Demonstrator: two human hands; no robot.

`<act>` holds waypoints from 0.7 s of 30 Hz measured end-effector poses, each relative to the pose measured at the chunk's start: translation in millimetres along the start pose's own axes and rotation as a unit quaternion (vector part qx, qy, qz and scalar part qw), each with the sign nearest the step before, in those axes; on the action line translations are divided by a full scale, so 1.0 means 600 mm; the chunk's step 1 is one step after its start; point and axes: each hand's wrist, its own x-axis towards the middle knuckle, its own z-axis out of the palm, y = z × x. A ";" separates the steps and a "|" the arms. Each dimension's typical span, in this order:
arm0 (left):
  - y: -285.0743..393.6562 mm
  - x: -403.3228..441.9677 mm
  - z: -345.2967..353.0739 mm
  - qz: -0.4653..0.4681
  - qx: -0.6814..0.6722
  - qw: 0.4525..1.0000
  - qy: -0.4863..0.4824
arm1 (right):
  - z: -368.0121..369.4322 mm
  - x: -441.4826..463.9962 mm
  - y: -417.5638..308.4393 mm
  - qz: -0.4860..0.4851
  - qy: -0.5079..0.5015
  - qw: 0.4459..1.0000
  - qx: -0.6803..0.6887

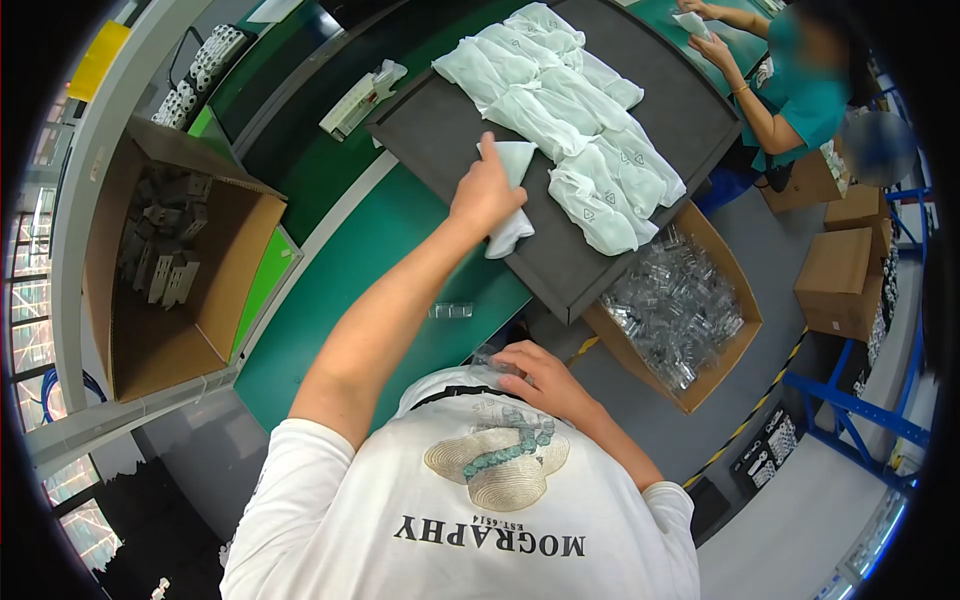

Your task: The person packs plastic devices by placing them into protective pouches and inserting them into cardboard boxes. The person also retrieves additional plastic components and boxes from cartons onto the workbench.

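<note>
Left hand: closed around a white packet [512, 238]; the left hand [488, 195] covers its middle, so only the upper and lower parts show, and the thumb's hold is hard to make out.
Packet's place: at the near left side of a dark tray [560, 275], apart from the wrapped bundles; whether it touches the tray cannot be told.
Right hand: the right hand [540, 378] is low, close to the shirt front, fingers bent beside a clear plastic piece [487, 357]; whether it grips that piece or merely touches it, I cannot tell (the see-through plastic blurs into the shirt behind).
Wrapped bundles: white wrapped bundles [545, 110] lie overlapping on the tray, some bearing small printed triangles; their contents are veiled and their edges run together, so no sure count.
Green table: another clear piece [451, 311] lies on the green table [340, 265], its outline faint.
Carton by the tray: a carton [745, 300] full of clear plastic pieces, partly hidden under the tray's corner.
Left carton: an open carton [240, 270] of pale parts, the deeper ones lost in shadow.
Co-worker: a person [815, 100] in a teal top at the upper right, holding a white item [692, 24], its far end cut off by the frame.
</note>
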 end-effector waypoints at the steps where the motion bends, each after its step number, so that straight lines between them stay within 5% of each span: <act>1: -0.025 0.005 0.007 0.007 -0.078 0.996 0.040 | 0.001 -0.002 0.000 0.010 -0.010 1.000 0.011; 3: -0.057 0.001 -0.005 0.010 -0.155 0.984 0.084 | 0.001 -0.003 -0.002 0.020 -0.029 0.999 0.015; 4: -0.067 -0.012 -0.024 -0.051 -0.382 0.922 -0.031 | 0.001 -0.002 -0.004 0.030 -0.048 0.998 0.019; 5: -0.075 -0.033 -0.047 -0.106 -0.583 0.793 -0.141 | 0.002 -0.001 -0.007 0.040 -0.069 0.997 0.023; 6: -0.086 -0.054 -0.067 -0.148 -0.744 0.606 -0.240 | 0.000 0.002 -0.011 0.035 -0.078 0.996 0.021; 9: -0.132 -0.125 -0.100 -0.103 -0.762 0.583 -0.262 | -0.017 0.017 -0.029 0.019 -0.014 1.000 0.018; 11: -0.143 -0.175 -0.116 -0.081 -0.774 0.569 -0.267 | -0.032 0.043 -0.051 0.036 0.139 0.989 0.034; 13: -0.120 -0.217 -0.131 -0.053 -0.716 0.682 -0.136 | -0.039 0.091 -0.107 0.023 0.278 0.947 0.157; 14: -0.114 -0.230 -0.133 -0.039 -0.677 0.731 -0.070 | -0.037 0.117 -0.129 0.020 0.269 0.950 0.156; 18: -0.133 -0.259 -0.116 0.039 -0.668 0.741 0.052 | 0.021 0.193 -0.203 -0.006 0.231 0.972 0.050; 21: -0.135 -0.293 -0.157 0.049 -0.650 0.758 0.038 | 0.070 0.209 -0.225 -0.049 0.196 0.977 -0.064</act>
